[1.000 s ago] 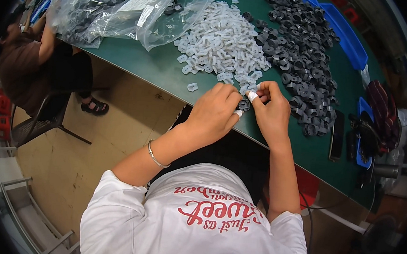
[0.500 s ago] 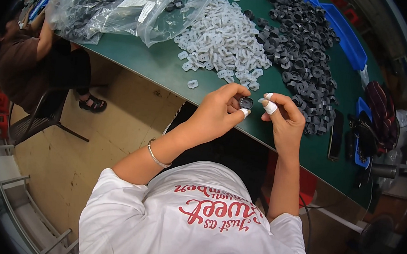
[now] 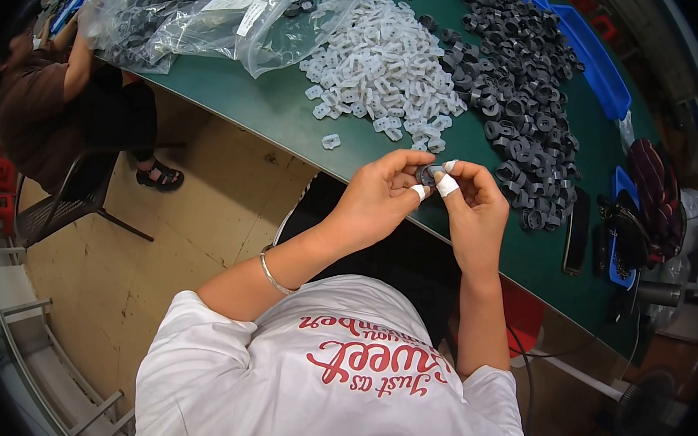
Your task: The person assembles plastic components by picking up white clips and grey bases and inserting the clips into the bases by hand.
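Hiding dark cap (image 3: 425,175) partly: wrapped fingers (image 3: 447,185)

The left hand (image 3: 375,199) and right hand (image 3: 477,216) are held close together, fingers bent against wrapped thumbs (image 3: 447,186). The left forearm (image 3: 314,248) is angled inward; the right forearm (image 3: 481,314) is extended nearly straight forward.

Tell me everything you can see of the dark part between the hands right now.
The dark part is small and dark grey, with a curved rim showing; it looks like plastic. The left hand pinches it between thumb and fingers, raised over the near edge of the green table. The right hand brings its taped fingertips up against it and partly covers it, so its inner detail and exact tilt cannot be made out.
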A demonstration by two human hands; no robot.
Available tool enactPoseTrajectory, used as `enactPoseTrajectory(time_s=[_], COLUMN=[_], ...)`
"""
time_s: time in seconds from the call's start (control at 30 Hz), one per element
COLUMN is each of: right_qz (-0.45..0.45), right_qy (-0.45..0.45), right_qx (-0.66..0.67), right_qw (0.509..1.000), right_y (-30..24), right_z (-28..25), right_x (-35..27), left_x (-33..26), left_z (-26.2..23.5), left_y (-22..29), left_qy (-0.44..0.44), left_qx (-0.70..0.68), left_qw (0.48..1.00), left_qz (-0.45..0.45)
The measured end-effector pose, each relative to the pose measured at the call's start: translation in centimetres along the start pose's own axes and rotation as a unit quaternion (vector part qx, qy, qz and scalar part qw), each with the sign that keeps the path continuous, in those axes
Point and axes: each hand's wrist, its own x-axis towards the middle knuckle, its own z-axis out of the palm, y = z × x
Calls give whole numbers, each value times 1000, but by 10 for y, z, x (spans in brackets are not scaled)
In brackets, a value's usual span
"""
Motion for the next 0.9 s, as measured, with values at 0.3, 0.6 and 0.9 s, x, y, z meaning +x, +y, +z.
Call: enactPoseTrajectory(time_s=[0.3, 0.6, 0.9], right_qz=[-9, 76, 61], right_qy=[3, -44, -80], right_qx=[-74, 35, 19], right_qw=[997, 995, 995], right_y=[7, 6, -4], right_z=[2, -2, -5], right_x=[2, 9, 4], left_x=[-2, -3, 0], left_z=[2, 3, -8], left_y=[-4, -4, 7], left_qy=[17, 24, 8], left_qx=[69, 23, -101], left_qw=[997, 999, 994], left_qz=[20, 18, -51])
